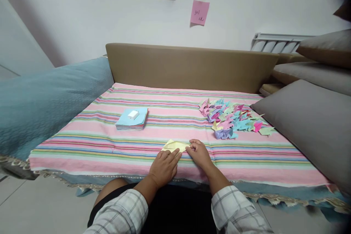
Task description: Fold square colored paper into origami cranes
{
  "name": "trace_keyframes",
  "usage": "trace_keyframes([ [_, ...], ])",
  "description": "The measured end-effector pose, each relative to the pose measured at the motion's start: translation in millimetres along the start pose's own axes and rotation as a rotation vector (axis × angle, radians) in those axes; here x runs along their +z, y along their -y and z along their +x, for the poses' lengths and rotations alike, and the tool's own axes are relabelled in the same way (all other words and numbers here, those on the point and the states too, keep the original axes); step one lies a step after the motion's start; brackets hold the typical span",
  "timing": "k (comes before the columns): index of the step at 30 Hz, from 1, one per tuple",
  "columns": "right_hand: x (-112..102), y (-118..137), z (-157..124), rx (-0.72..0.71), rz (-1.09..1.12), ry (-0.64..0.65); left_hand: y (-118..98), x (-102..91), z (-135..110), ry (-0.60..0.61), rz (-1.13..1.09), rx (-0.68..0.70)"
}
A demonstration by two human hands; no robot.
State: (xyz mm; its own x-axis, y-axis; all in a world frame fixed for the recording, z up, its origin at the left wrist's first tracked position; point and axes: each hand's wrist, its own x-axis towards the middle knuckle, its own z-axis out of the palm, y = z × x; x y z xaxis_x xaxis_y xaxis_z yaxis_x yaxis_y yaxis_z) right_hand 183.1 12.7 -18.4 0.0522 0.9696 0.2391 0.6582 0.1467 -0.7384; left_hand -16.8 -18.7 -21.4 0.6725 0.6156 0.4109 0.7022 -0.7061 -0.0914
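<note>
A partly folded pale yellow paper (173, 145) lies on the pink striped cloth (109, 142) near its front edge. My left hand (163, 167) rests flat with its fingers stretched onto the paper's near edge, pressing it down. My right hand (199, 153) is curled, its fingertips pinching the paper's right end. Both sleeves are white plaid.
A stack of coloured paper squares (132, 120) with a small white object (133, 114) on top lies at left centre. A heap of several folded paper cranes (233, 117) lies at the right. Grey cushions (309, 120) border the right, a blue blanket (46, 98) the left.
</note>
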Motion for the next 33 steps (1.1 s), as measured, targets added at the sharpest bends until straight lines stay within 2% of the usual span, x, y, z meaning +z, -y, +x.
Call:
trace_keyframes([
  [18, 10.0, 2.5, -0.6, -0.093, -0.177, -0.095, -2.2, 1.6, 1.4, -0.018, -0.037, -0.053],
  [27, 4.6, -4.4, 3.1, -0.049, -0.056, -0.103, 0.3, 2.1, -0.6, -0.03, -0.043, -0.042],
  [33, 6.2, -1.5, 1.4, -0.124, -0.088, -0.08, -0.9, 2.1, -3.3, -0.071, 0.006, -0.052],
])
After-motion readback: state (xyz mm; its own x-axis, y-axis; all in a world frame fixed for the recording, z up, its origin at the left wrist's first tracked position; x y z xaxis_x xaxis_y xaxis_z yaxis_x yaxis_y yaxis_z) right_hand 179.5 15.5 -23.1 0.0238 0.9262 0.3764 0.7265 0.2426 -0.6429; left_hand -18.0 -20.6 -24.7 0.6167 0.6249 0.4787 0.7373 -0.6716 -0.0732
